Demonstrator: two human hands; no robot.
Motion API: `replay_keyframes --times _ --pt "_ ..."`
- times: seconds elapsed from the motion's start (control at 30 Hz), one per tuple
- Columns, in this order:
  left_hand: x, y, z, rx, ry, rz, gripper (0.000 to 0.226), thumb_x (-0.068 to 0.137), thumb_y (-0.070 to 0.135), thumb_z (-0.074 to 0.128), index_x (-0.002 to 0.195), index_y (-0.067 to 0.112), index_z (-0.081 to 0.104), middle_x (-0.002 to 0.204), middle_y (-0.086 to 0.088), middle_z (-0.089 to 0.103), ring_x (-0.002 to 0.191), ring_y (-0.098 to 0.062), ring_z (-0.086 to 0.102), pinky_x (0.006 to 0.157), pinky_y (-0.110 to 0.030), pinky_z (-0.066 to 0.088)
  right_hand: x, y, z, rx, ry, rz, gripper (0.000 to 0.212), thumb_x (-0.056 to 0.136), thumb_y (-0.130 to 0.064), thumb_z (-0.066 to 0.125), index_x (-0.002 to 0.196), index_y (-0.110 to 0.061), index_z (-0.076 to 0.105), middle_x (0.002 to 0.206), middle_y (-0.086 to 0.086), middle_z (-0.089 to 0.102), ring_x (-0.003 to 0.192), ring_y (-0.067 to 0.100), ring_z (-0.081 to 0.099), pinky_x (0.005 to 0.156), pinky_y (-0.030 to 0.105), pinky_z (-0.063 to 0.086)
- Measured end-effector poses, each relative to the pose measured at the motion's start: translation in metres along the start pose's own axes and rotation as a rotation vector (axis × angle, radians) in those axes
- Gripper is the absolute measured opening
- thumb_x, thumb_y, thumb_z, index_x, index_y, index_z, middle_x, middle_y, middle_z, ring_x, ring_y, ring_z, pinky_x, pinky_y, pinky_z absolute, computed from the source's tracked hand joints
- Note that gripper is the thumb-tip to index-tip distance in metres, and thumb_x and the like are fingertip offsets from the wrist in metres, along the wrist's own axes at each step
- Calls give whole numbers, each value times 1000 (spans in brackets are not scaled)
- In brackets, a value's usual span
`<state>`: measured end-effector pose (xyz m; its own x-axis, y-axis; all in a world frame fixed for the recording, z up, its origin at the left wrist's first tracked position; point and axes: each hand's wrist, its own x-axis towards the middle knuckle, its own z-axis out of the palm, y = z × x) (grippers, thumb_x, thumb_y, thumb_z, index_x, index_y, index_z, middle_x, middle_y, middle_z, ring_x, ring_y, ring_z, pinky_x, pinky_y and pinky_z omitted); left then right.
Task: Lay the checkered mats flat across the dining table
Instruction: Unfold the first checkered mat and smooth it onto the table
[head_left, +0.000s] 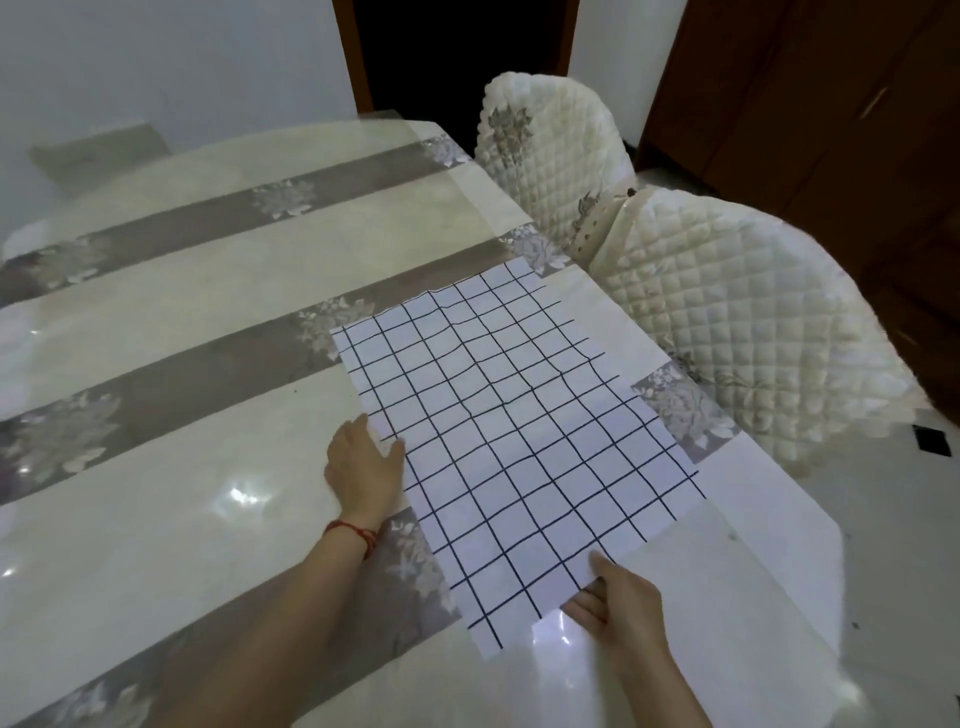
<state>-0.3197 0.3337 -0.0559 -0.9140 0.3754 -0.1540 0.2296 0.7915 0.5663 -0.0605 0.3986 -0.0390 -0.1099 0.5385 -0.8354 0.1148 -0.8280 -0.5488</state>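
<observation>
On the dining table (156, 545), near the quilted chairs (737, 322), the checkered mat (509, 441) is lying mostly flat. My right hand (618, 603) is pinching its near edge; my left hand (363, 467) is touching its left edge, fingers seemingly relaxed.

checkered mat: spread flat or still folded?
Spread, not quite flat. The checkered mat lies unfolded on the table, with ripples near its far end; the right hand pinches its near edge.
</observation>
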Motion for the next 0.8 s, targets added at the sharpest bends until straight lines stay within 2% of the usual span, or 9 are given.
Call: replay_keyframes --times 0.17,0.27,0.33,0.43,0.5,0.57,0.67,0.73,0.8 --pt "-10 -6 15 330 -189 251 71 92 54 35 149 19 10 159 -3 0 147 -22 -2 117 -50 2 -1 2 14 -62 -13 -71 41 87 -1 51 57 -16 28 42 -2 22 35 17 25 53 30 35" --pt "-10 -10 17 450 -217 297 72 92 58 25 149 19 7 159 -3 -2 147 -22 -4 117 -52 -1 -4 0 15 -200 26 -125 35 86 -8 51 53 -6 42 36 7 47 34 22 44 48 25 42" --pt "-11 -12 16 483 -209 304 72 92 58 23 149 18 5 159 -4 -2 147 -22 -4 117 -52 -1 -7 -2 10 -491 155 -236 41 87 -26 51 52 -4 53 46 12 61 44 24 54 50 26 45" --pt "-11 -11 16 469 -204 309 75 91 61 20 149 18 -1 159 -4 -4 147 -22 -7 117 -50 -5 -4 -15 4 -710 465 -502 44 90 -40 45 61 -8 53 58 5 58 61 24 55 57 31 39" --pt "-12 -4 17 443 -185 358 82 84 69 9 149 19 -1 159 -3 -5 147 -21 -8 116 -48 -8 9 -30 7 -718 474 -741 31 92 -32 46 73 -9 54 72 5 60 76 28 57 63 32 37" --pt "-12 5 22 430 -192 419 95 71 75 -6 149 19 0 159 -2 -4 147 -20 -9 116 -44 -11 29 -45 19 -852 379 -957 27 91 -32 45 93 -10 60 96 7 62 98 27 55 81 36 38" --pt "-12 15 35 454 -247 484 113 56 81 -26 148 20 -4 159 -2 -9 146 -19 -13 115 -41 -14 60 -69 43 -1192 163 -1061 68 84 -52 17 135 -14 41 146 7 38 139 23 28 113 37 18" --pt "-10 16 45 478 -267 496 111 53 79 -30 147 22 -11 158 -1 -14 145 -18 -16 115 -42 -15 81 -81 54 -1386 74 -1072 80 79 -60 2 146 -21 19 158 2 12 146 19 3 117 39 0" --pt "-11 14 51 479 -265 495 102 55 79 -29 141 24 -19 155 1 -20 142 -16 -21 115 -43 -14 96 -83 56 -1500 30 -1061 90 72 -71 -12 148 -26 6 159 -2 -2 145 17 -9 117 39 -8"
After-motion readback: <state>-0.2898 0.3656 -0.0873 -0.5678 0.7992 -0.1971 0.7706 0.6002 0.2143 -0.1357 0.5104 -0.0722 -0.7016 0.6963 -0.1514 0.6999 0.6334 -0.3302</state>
